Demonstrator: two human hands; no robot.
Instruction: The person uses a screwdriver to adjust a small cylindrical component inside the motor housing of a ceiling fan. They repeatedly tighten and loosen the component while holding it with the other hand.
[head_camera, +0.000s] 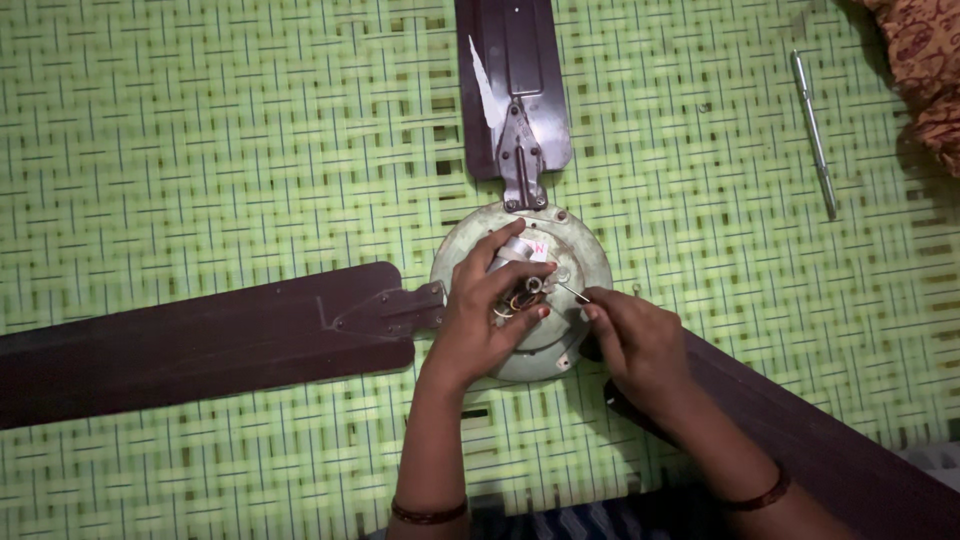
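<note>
left hand (487, 310) clamps wires on fan motor (575, 250), steadying them | right hand (630, 335) pinches thin tool (572, 291) at hub | screwdriver (814, 132) lies apart on mat (200, 150)

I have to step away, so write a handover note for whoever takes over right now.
Left hand: grips the wire bundle at the hub of the ceiling fan motor.
Right hand: pinches a thin metal pin, tip at the hub.
Fan lies on the green woven mat, blades attached.
Silver tool lies unused, upper right.
Hub wiring is exposed; nothing is visibly removed.
</note>
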